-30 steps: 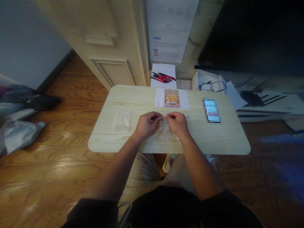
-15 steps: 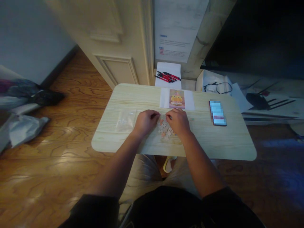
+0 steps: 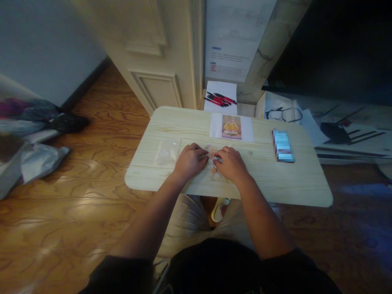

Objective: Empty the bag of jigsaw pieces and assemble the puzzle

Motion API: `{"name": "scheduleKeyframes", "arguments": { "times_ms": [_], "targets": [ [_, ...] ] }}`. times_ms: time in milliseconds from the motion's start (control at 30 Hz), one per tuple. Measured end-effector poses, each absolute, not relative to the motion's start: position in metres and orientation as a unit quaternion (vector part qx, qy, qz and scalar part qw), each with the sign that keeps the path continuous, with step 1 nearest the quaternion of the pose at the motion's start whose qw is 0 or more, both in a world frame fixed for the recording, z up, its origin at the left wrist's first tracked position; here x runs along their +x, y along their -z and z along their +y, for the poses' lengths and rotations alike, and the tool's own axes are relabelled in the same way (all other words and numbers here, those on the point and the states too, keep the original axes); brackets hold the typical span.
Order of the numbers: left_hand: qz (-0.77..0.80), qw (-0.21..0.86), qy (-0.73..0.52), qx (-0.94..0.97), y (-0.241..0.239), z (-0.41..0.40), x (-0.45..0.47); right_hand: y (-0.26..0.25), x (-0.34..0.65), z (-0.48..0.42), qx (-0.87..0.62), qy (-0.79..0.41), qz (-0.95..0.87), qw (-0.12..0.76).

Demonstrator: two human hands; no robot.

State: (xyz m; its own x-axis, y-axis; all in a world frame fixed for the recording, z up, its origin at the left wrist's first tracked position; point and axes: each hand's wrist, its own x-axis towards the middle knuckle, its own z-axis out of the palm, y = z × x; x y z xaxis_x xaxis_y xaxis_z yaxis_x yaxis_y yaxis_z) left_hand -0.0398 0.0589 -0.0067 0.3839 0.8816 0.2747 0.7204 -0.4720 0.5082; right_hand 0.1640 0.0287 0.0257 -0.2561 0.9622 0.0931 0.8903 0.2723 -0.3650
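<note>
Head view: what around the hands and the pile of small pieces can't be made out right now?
- Pile of small pieces: too small and dim to identify; the left hand and right hand cover much of it.
- Fingers: what they pinch is hidden under the hands.
- Clear bag: contents too faint.
- Card: surface blurred.
- Wall sheet: print too small.

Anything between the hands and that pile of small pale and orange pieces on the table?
Nothing visible. The left hand and right hand already rest at the pile of small pale and orange pieces on the light wooden table, one on each side. The clear plastic bag lies apart, to the left.
</note>
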Motion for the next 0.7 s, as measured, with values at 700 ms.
{"name": "scheduleKeyframes", "arguments": {
  "times_ms": [700],
  "targets": [
    [0.524,0.151,-0.294,0.785,-0.001,0.027,-0.051,-0.022,0.156,0.013,-0.572,-0.117,-0.782,0.218]
  ]
}}
